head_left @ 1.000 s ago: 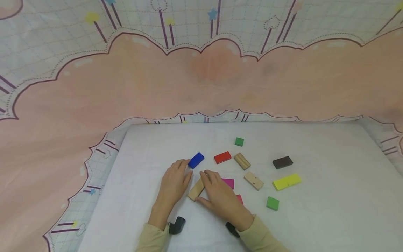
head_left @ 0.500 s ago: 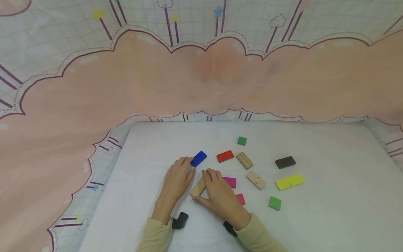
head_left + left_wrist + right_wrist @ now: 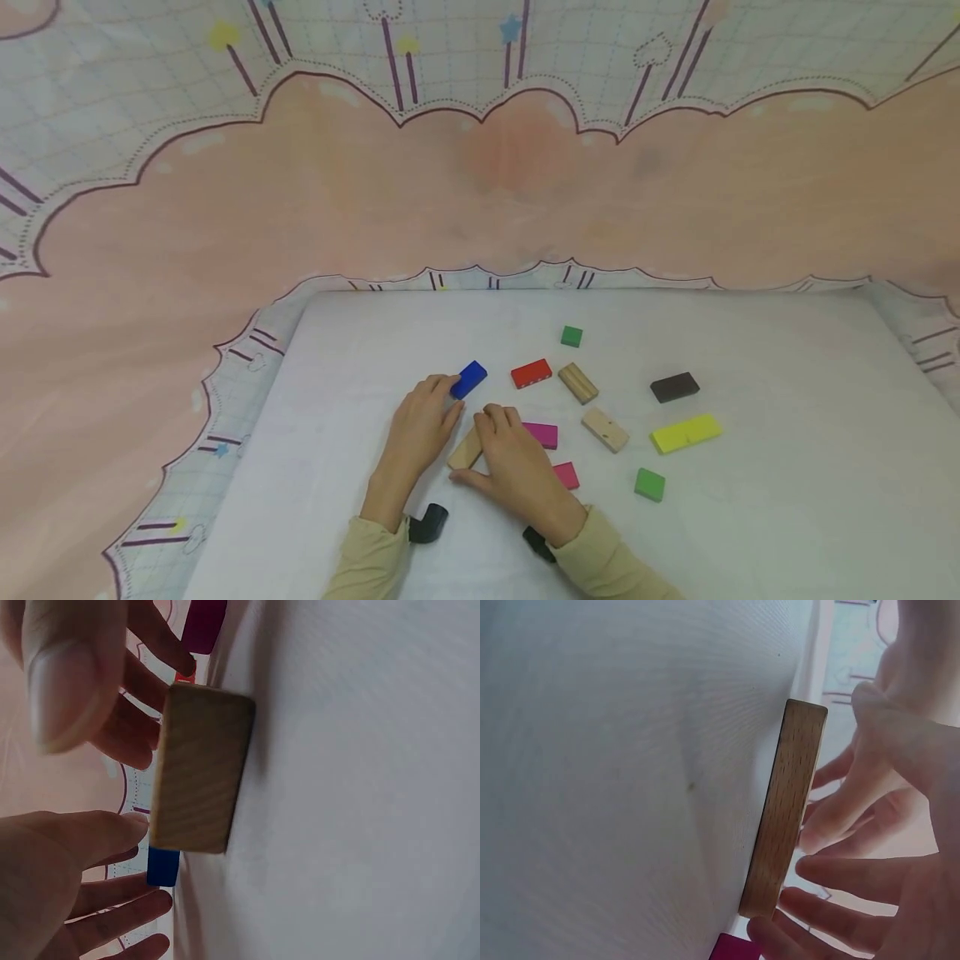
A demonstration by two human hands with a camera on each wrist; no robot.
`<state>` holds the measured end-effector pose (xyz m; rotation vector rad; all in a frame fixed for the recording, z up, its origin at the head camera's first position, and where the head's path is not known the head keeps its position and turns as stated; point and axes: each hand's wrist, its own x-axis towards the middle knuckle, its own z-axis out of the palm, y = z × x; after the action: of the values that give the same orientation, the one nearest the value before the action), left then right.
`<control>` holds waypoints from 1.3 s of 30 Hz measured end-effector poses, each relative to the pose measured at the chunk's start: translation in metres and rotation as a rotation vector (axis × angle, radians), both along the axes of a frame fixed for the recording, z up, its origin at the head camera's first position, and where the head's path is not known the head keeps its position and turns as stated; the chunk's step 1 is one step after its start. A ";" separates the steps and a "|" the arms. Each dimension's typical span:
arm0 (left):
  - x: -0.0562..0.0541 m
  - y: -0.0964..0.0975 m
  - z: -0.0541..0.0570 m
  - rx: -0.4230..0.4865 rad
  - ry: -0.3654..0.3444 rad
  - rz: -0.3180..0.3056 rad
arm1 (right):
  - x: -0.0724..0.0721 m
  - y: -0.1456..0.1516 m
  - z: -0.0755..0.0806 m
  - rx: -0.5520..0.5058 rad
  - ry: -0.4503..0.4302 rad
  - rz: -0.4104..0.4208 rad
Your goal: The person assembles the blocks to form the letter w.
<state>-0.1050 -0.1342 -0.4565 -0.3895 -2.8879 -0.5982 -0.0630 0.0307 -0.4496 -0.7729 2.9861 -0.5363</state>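
Observation:
On the white table [image 3: 322,500], a plain wooden block [image 3: 465,451] lies slanted between the hands. My right hand [image 3: 521,462] is over its far end, fingertips right at the block and thumb spread away from its near end. To the left, my left hand [image 3: 422,425] has loosely bent fingers, with fingertips at the near end of a blue block [image 3: 469,379]. In the left wrist view, the wooden block's end face [image 3: 202,769] shows between both hands. Its long side [image 3: 784,810] shows in the right wrist view. The right hand partly covers a magenta block [image 3: 543,435] and a pink block [image 3: 567,476].
Further right lie a red block [image 3: 531,373], a grooved wooden block [image 3: 578,383], another plain wooden block [image 3: 605,429], a yellow block [image 3: 686,433] and a black block [image 3: 674,387]. Green squares [image 3: 649,484] lie near and far. A patterned cloth [image 3: 525,192] hangs behind the table.
My right hand has shifted slightly left over the wooden block, its thumb stretching further out. The left hand and the blocks stay about where they were; the view sways a little.

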 end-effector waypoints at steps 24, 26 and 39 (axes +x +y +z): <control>-0.006 -0.001 -0.003 0.019 -0.005 0.020 | 0.000 -0.005 -0.003 -0.031 0.039 -0.005; -0.006 -0.001 -0.004 0.023 -0.003 0.022 | 0.000 -0.005 -0.003 -0.033 0.037 -0.003; -0.009 -0.001 -0.008 0.039 0.051 0.011 | -0.004 -0.003 -0.003 -0.076 -0.022 -0.008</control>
<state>-0.1138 -0.1350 -0.4641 -0.3778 -2.8237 -0.6332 -0.0674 0.0282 -0.4530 -0.7554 2.9654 -0.6574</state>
